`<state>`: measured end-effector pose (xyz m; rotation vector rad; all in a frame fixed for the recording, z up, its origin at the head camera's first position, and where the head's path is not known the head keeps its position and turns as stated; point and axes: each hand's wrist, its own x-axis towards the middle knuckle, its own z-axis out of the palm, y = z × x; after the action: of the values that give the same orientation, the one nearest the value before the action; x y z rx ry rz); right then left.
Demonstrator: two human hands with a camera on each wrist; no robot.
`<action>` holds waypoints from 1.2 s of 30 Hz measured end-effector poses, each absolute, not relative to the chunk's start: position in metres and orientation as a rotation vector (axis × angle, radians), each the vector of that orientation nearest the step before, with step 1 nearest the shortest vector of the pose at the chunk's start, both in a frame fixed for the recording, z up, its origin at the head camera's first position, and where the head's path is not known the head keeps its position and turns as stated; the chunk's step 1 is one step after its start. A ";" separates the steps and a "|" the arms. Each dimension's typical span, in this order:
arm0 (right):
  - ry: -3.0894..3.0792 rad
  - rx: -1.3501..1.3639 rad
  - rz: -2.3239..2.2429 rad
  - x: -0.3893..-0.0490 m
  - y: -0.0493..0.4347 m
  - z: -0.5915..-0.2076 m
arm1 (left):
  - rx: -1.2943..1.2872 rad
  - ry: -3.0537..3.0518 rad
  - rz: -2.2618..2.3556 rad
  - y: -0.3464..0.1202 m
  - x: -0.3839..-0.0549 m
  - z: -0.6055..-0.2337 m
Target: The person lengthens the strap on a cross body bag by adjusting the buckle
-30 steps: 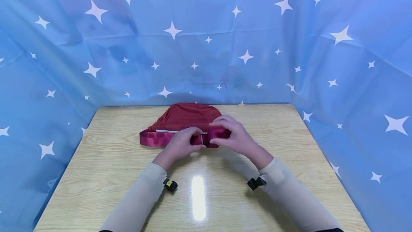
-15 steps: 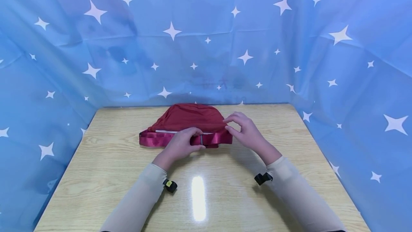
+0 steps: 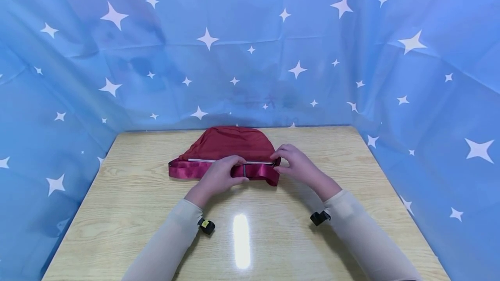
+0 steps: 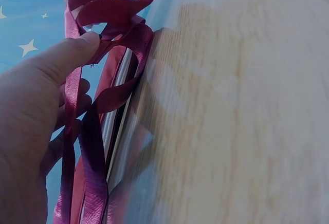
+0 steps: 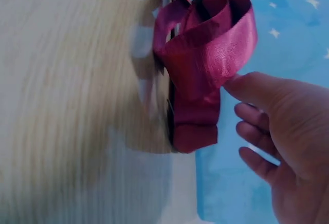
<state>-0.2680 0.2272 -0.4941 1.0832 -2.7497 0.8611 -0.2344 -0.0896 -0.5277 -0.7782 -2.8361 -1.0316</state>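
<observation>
A dark red waist bag (image 3: 234, 142) lies near the table's back edge, a silver zip line along its front. Its shiny magenta strap (image 3: 189, 170) is gathered in loops before it. With thumb and fingers my left hand (image 3: 220, 174) pinches the strap beside a dark slider (image 3: 245, 170); in the left wrist view the thumb presses on the folded strap (image 4: 92, 167). My right hand (image 3: 298, 166) is at the bag's right end, thumb and forefinger apart. In the right wrist view its thumb touches a strap loop (image 5: 205, 54), and the forefinger is hidden.
The wood-grain table (image 3: 156, 229) reflects a bright strip of light in front of the bag. A blue curtain with white stars (image 3: 250, 77) stands behind the table and along both sides. Each wrist wears a small black camera (image 3: 207, 226).
My right hand has moved right, away from the slider to the bag's right end. The strap's right loop now droops lower toward the front. My left hand keeps its place.
</observation>
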 end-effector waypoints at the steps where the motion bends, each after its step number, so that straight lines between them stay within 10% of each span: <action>1: -2.757 1.093 0.827 -0.268 0.226 -0.496 | -0.777 -2.839 -1.031 -0.090 -0.234 -0.528; 36: -2.636 1.054 0.571 -0.263 0.241 -0.504 | -0.789 -2.805 -0.967 -0.099 -0.236 -0.527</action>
<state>-0.2635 0.2414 -0.5040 1.0536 -2.6361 0.5707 -0.2362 -0.0988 -0.5272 -0.7892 -2.8052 -0.9673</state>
